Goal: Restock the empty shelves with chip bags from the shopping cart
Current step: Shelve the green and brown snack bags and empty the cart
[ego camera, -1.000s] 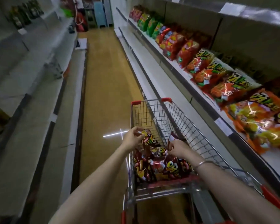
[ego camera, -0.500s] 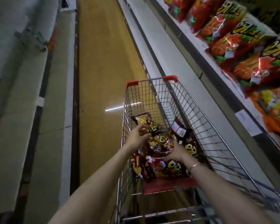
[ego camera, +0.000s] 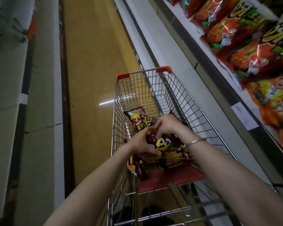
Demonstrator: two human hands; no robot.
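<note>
Off to the left the bare shelves (ego camera: 6, 98) run down the aisle, pale and unstocked as far as I can make out, with the yellowish floor (ego camera: 91, 62) beside them. The shopping cart (ego camera: 142, 73) stands close against the right-hand shelving. The chip bags yet to go out lie in its near end as a heap of dark red ones, plus one loose bag (ego camera: 138, 118) lying flat further in on the wire bottom. The left hand (ego camera: 140, 143) is down in the basket, its grip closed on the left edge of the top bag (ego camera: 164, 143), thumb laid across the front. The right hand (ego camera: 169, 126), a silver bracelet (ego camera: 195, 141) on its wrist, sits above with its grip pinched on the upper end of that same bag. So the step, I'd say, is the pick: one bag taken two-handed, barely clear of the heap, if at all. To the right the upper shelf (ego camera: 207, 67) is packed with orange bags (ego camera: 245, 51), and the lower shelf (ego camera: 168, 46) beneath looks bare. Next the bag needs lifting over the cart's wire side without dragging its neighbours, then setting face out on a bare stretch; slippery packs want a firm hold
</note>
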